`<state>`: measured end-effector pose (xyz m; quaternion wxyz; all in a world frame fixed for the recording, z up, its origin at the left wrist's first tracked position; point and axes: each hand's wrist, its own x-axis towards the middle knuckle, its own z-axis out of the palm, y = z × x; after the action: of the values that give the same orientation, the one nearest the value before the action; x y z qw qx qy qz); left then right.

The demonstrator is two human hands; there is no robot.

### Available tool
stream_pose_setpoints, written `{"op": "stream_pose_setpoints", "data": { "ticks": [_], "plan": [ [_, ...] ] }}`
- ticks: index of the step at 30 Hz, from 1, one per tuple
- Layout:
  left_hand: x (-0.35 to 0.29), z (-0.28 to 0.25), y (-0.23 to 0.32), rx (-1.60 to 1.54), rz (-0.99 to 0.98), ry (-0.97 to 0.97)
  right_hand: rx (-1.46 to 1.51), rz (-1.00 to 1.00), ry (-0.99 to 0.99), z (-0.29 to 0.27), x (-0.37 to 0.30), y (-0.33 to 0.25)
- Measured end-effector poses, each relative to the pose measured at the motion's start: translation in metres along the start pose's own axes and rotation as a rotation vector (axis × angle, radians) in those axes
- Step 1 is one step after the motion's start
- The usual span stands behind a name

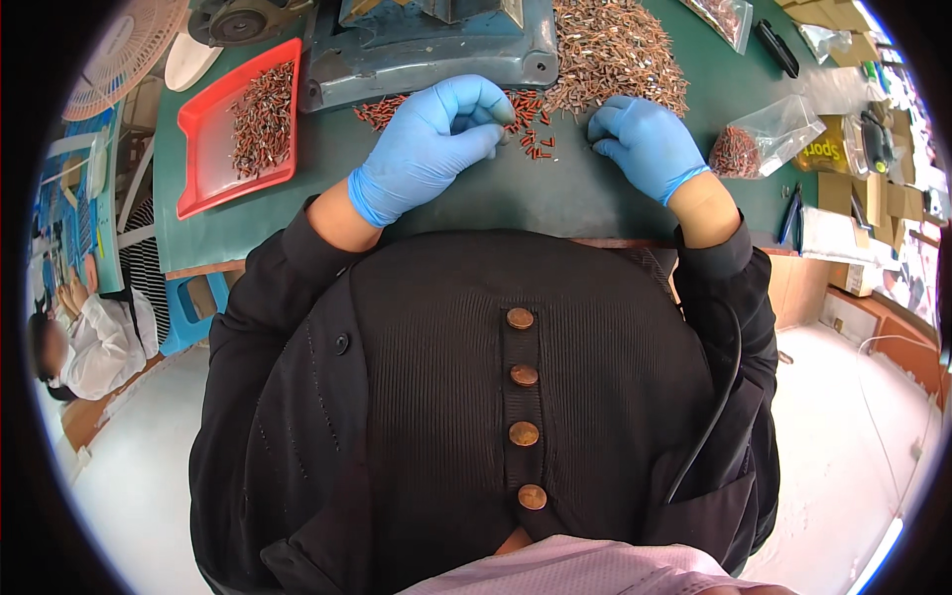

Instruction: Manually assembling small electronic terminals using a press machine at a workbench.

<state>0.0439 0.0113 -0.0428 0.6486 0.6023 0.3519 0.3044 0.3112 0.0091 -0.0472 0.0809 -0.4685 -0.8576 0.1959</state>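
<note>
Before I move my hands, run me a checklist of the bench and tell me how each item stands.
1. Left hand and right hand wearing blue gloves: ok.
2. Both hands empty: cannot tell; their curled shapes hide the grip.
3. Red plastic tray open side up on the green tabletop: ok.
4. Small reddish-brown cylindrical pieces between the hands gathered together: not ok, some lie scattered.
5. Clear plastic bag of reddish pieces sealed: cannot tell.
</note>
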Motion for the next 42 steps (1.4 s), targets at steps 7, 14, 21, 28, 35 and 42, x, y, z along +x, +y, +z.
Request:
{"op": "stream_pose_setpoints", "data": {
  "ticks": [7, 14, 21, 28, 35, 42],
  "plan": [
    [-0.003, 0.001, 0.0, 0.157, 0.097, 0.067, -0.059, -0.007, 0.163, 0.011, -0.002, -0.013],
    [-0.004, 0.013, 0.015, 0.474, 0.261, 0.075, 1.2, 0.326, 0.03, 0.004, 0.006, -0.055],
    [-0.004, 0.012, 0.012, 0.33, 0.222, 0.077, 1.382, 0.335, -0.016, 0.002, 0.007, -0.071],
    [-0.007, 0.005, 0.016, -0.059, 0.084, 0.098, 0.847, 0.124, 0.373, 0.009, 0.008, -0.088],
    [-0.008, -0.001, 0.016, -0.074, 0.107, 0.109, 0.235, -0.137, 0.652, 0.008, 0.018, -0.095],
    [-0.013, -0.004, 0.02, -0.041, 0.115, 0.162, 0.265, -0.118, 0.624, 0.007, 0.02, -0.098]
  ]
}}
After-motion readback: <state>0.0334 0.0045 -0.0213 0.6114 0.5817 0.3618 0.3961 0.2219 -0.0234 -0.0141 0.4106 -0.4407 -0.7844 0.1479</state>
